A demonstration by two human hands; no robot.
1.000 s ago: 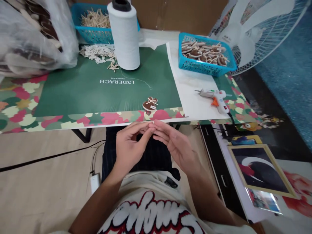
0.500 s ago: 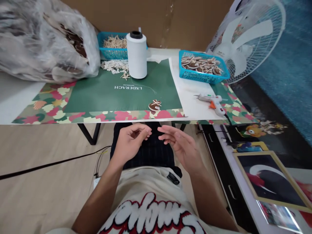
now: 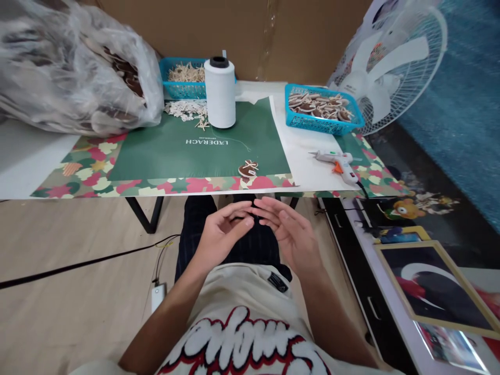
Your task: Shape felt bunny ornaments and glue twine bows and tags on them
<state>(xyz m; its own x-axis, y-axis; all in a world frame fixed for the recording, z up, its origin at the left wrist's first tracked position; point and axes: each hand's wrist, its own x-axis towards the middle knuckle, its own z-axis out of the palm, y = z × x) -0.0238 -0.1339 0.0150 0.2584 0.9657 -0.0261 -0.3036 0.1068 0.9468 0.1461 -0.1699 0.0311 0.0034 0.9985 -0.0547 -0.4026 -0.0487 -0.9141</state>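
Above my lap, just off the table's front edge, my left hand [image 3: 226, 229] and my right hand [image 3: 291, 229] face each other with their fingertips meeting or nearly so. Both are open, fingers parted, and I see nothing held in either. Nearest to them on the table lies a small brown heart-shaped ornament [image 3: 248, 169] with a pale bow and a little white label. Behind it stands a white cone of thread [image 3: 221, 96], a loose strand trailing over the green sheet [image 3: 164, 156].
At the right lie a glue gun [image 3: 338, 162] and a blue basket [image 3: 324, 124] of brown ornaments, with a fan [image 3: 386, 73] behind. Another blue basket [image 3: 183, 91] holds pale bows, near scattered white labels [image 3: 187, 109]. A plastic bag [image 3: 78, 67] fills the left.
My left hand has moved right toward my right hand, its fingers loosening from a near pinch. My right hand has hardly moved. The view has shifted slightly.
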